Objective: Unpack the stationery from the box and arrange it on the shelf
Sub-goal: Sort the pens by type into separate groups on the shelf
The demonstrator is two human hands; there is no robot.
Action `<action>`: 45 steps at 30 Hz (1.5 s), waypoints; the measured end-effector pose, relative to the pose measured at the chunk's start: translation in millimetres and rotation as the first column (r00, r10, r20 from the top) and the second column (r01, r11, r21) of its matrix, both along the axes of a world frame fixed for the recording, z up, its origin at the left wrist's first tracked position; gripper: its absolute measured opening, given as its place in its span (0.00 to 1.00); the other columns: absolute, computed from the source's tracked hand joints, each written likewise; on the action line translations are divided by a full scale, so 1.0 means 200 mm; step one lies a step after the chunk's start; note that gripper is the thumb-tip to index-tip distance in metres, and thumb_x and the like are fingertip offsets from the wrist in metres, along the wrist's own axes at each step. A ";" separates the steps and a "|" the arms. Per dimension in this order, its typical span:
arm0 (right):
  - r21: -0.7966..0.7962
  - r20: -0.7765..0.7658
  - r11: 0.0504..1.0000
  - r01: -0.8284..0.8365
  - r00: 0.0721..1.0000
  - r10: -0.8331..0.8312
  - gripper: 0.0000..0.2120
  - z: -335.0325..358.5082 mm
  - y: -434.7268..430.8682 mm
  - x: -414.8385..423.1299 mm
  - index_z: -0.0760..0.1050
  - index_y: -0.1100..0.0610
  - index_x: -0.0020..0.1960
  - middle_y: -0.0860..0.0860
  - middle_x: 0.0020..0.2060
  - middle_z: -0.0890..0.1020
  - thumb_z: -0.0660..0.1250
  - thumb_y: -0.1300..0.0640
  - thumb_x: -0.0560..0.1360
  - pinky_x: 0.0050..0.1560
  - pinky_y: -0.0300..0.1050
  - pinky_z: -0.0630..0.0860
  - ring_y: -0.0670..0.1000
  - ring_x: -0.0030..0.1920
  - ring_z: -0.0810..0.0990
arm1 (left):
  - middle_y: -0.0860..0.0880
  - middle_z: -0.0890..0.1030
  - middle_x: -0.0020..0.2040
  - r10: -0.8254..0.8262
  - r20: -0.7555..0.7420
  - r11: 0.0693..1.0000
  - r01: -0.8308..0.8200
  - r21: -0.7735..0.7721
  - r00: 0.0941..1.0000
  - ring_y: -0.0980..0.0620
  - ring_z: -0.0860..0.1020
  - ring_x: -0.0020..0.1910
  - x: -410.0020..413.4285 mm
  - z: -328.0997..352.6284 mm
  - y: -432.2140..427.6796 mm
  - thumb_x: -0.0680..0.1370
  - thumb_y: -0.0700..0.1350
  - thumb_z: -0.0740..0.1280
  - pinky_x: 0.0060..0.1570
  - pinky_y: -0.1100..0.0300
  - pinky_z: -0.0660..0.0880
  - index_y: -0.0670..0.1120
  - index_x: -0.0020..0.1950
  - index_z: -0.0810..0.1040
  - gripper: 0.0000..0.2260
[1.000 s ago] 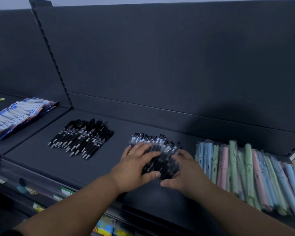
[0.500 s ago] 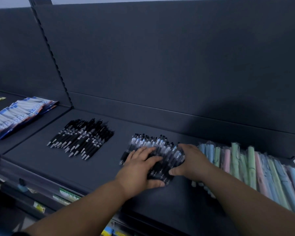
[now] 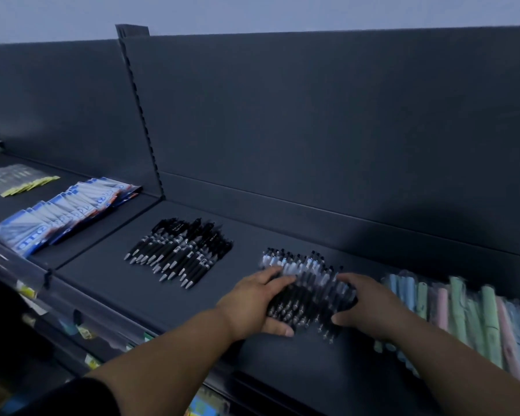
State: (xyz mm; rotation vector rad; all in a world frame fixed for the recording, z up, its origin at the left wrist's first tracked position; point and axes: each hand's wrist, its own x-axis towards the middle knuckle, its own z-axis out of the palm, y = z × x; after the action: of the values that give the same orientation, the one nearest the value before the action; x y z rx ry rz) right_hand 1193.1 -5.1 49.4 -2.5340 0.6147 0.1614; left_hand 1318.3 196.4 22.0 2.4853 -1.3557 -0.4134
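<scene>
On the dark shelf [image 3: 132, 283], right in front of me, sits the pile of clear-barrelled pens [image 3: 303, 274], and it lies squarely between my two hands, tips pointing near, clicker ends pointing far. Left hand [image 3: 252, 304] is on the pile's left side: fingers laid fairly straight over the top of the barrels, thumb stretched along the near tips. Right hand [image 3: 367, 301] mirrors it on the right side, fingers over the top, thumb reaching in at the near end. So both hands are apart, loosely spread, pressing the pile from either side, and neither one is wrapped tight round any pen. The pens under my palms are blurred, so I can't count them.

Left of that, well apart from my left hand, a heap of black pens [image 3: 180, 250] lies slanted on the same shelf. Just beside my right hand, to the right, a row of pastel pens in wrappers [image 3: 463, 313] runs off towards the edge. Far left, past the upright divider, blue packets [image 3: 66, 211] lie fanned, with yellow-edged clear packets [image 3: 18, 181] beyond them.
</scene>
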 end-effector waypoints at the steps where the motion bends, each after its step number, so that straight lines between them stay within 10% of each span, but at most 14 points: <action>1: -0.012 -0.014 1.000 0.003 1.000 -0.003 0.40 0.01 0.00 0.01 0.62 0.48 0.74 0.50 0.71 0.67 0.77 0.50 0.67 0.63 0.39 0.66 0.50 0.68 0.69 | 0.53 0.50 0.78 -0.008 -0.011 1.000 0.008 0.000 1.000 0.49 0.50 0.77 0.01 0.00 0.00 0.67 0.63 0.72 0.75 0.50 0.53 0.59 0.77 0.52 0.44; 7: -0.218 0.006 0.972 0.089 0.996 -0.090 0.34 0.11 0.06 0.13 0.69 0.50 0.70 0.48 0.65 0.76 0.73 0.41 0.68 0.63 0.41 0.71 0.49 0.63 0.75 | 0.57 0.48 0.78 -0.070 -0.013 0.992 0.068 -0.105 0.997 0.57 0.46 0.75 0.09 0.00 0.07 0.67 0.64 0.72 0.74 0.57 0.43 0.59 0.77 0.50 0.46; 16: -0.101 0.245 0.990 -0.093 0.963 0.116 0.22 0.11 0.65 0.72 0.74 0.49 0.65 0.47 0.59 0.78 0.71 0.45 0.72 0.52 0.30 0.66 0.44 0.53 0.77 | 0.55 0.57 0.77 0.206 0.215 0.951 -0.144 -0.272 0.955 0.52 0.53 0.77 0.75 0.04 0.70 0.53 0.84 0.49 0.73 0.55 0.44 0.58 0.75 0.59 0.55; 27: -0.033 0.134 0.991 -0.131 0.982 0.134 0.50 -0.02 0.89 1.35 0.53 0.48 0.78 0.45 0.78 0.49 0.75 0.37 0.64 0.76 0.45 0.53 0.49 0.77 0.51 | 0.58 0.40 0.77 0.159 0.078 0.985 -0.153 -0.074 0.984 0.53 0.41 0.76 0.95 -0.09 0.89 0.55 0.78 0.62 0.75 0.46 0.43 0.60 0.77 0.41 0.57; 33: -0.005 0.107 0.997 -0.071 0.992 0.071 0.47 -0.09 0.91 1.37 0.59 0.50 0.76 0.49 0.73 0.64 0.76 0.39 0.64 0.69 0.38 0.61 0.48 0.71 0.64 | 0.58 0.44 0.77 0.124 0.082 0.989 -0.116 -0.095 0.989 0.54 0.40 0.76 1.03 -0.10 0.86 0.59 0.77 0.64 0.76 0.50 0.43 0.55 0.78 0.43 0.56; 39: -0.005 0.108 0.995 -0.095 0.990 0.095 0.53 -0.09 0.92 1.37 0.52 0.51 0.78 0.47 0.77 0.53 0.76 0.37 0.63 0.74 0.41 0.55 0.47 0.76 0.55 | 0.55 0.44 0.78 0.039 0.118 0.997 -0.031 -0.064 0.992 0.52 0.42 0.77 1.07 -0.10 0.85 0.61 0.77 0.63 0.76 0.50 0.41 0.54 0.78 0.43 0.55; 45: -0.120 0.230 0.990 0.070 0.972 -0.041 0.39 -0.16 0.99 1.37 0.66 0.55 0.71 0.51 0.65 0.67 0.70 0.35 0.67 0.66 0.40 0.64 0.50 0.67 0.66 | 0.53 0.46 0.78 0.007 0.098 0.992 0.006 -0.130 0.995 0.51 0.44 0.77 1.07 -0.10 0.86 0.61 0.75 0.66 0.76 0.50 0.42 0.53 0.78 0.45 0.54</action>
State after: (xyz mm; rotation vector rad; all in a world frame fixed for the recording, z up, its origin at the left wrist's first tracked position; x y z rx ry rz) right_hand 1467.5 192.7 17.8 -2.6042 0.6202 -0.1918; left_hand 1532.1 368.1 2.9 2.4269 -1.3725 -0.1980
